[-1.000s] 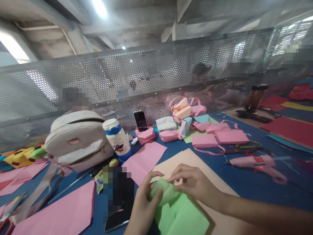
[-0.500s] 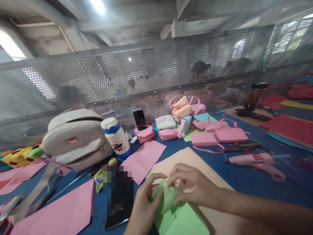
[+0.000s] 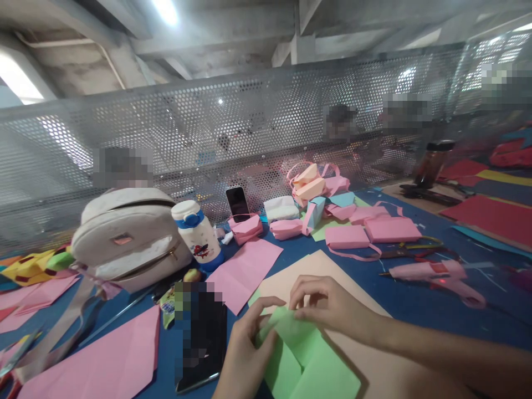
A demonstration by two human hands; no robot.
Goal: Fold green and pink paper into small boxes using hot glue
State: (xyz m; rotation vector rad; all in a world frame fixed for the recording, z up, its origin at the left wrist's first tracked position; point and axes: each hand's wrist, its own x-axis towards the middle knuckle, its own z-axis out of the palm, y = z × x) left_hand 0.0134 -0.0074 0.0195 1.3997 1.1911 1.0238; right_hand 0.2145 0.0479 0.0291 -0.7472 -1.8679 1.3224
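A folded piece of light green paper point(image 3: 316, 363) lies in front of me, partly over a sheet of peach paper point(image 3: 374, 360). My left hand point(image 3: 251, 343) grips its left upper edge between thumb and curled fingers. At the top, my right hand point(image 3: 322, 302) pinches the paper's far corner, its fingers bent and close to the left fingertips. A flap in the middle of the green paper is folded over, with a crease running down to a point. The lower end of the paper runs out of view.
Left stand a white backpack point(image 3: 128, 238), a bottle point(image 3: 198, 235) and a black phone point(image 3: 203, 338). Pink paper point(image 3: 100, 354) lies nearby. Rightward are a pink glue gun point(image 3: 436, 274), scissors point(image 3: 419, 249) and small pink paper bags point(image 3: 347, 237). A perforated metal screen point(image 3: 257, 122) closes the back.
The right hand has shifted slightly up and away, fingers closer together. The green paper's flap now lies flatter and more of its surface shows. The left hand has barely moved.
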